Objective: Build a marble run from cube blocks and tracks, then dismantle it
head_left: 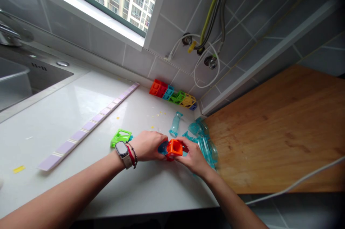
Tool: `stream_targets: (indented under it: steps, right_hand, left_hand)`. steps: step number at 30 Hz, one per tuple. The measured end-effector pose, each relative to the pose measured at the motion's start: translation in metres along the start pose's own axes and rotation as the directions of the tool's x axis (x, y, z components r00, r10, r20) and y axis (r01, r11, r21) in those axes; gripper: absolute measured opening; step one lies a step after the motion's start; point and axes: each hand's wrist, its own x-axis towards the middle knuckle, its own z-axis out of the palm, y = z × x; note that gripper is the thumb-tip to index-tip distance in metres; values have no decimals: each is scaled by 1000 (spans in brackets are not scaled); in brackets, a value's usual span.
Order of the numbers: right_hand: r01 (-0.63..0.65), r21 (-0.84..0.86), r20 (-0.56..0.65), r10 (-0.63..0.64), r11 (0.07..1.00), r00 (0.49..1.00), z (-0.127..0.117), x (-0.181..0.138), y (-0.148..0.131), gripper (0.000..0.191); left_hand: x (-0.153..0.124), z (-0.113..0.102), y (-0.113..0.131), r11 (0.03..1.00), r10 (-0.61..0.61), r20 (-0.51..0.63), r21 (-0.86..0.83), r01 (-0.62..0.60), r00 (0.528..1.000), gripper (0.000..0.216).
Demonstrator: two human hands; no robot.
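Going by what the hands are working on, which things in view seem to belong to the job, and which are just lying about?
Likely the job's:
- orange block, in the right hand
- blue piece, in the left hand
- green block
- clear teal pieces

Probably just lying about:
- lilac-and-white strip
- yellow scrap

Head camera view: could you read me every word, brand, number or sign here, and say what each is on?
No text can be read.
Watch: no legible digits; its face is too small to make out.
Orange block: no lettering visible.
Dark marks in the sink: they look like slots, not letters.
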Motion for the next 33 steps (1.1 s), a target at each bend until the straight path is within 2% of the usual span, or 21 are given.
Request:
stream_targets:
  steps: [3,6,10,11,13,15,16,18,19,21,22,25,27,30,33]
  right_hand:
    - [-21,44,-4,21,999,1000,2,-2,1,46]
    - [-29,91,-4,29,995,1000,5,-5,3,61]
    - [-22,78,-1,22,997,1000,4,-7,4,77]
    - [-1,49,-2,1,999,1000,3,-8,3,79]
    - [51,-27,-52,-52,998,997,-2,-13,-2,82]
    - [84,-92,-208,-101,992,973,-5,-24,-10,73]
    - [92,-111,-314,-122,990,942,-5,-32,-16,63]
    - [139,-132,-482,-186,981,856,-2,-52,-29,37]
    - [187,-138,-510,-231,973,828,1,-62,-37,28]
    - [321,-115,-463,-337,940,820,11,-83,-55,24]
    - [384,-84,-408,-383,919,829,17,-92,-65,27]
    - [463,27,-231,-445,886,865,40,-110,-93,42]
    - [436,27,-142,-429,899,892,55,-119,-106,50]
    - [372,-76,-51,-377,925,925,71,-132,-117,62]
    - [376,-94,-27,-380,922,925,78,-148,-120,68]
  left_hand:
    - [-1,-2,-2,997,-46,31,-57,48,998,50]
    - [0,-5,-4,987,-18,38,-158,24,999,72]
    - [2,-5,-6,983,33,53,-185,-23,998,51]
    - [2,-5,-7,985,30,47,-169,-22,998,51]
    - [1,-6,-8,989,51,-8,-142,-52,999,68]
    - [-2,-12,-5,983,118,-114,-125,-132,986,89]
    - [-4,-16,-2,977,161,-186,-107,-183,969,90]
    - [-10,-22,11,963,240,-343,-37,-268,908,62]
    - [-12,-24,19,954,282,-412,21,-300,866,43]
    - [-18,-22,38,912,409,-471,186,-366,781,17]
    - [-20,-19,48,869,495,-446,278,-410,746,14]
    - [-27,-5,74,665,729,-251,479,-573,636,16]
    - [-32,3,87,558,800,-133,524,-644,585,17]
    - [-42,8,102,502,817,-50,553,-665,575,17]
    - [-54,9,117,500,810,-34,565,-657,586,18]
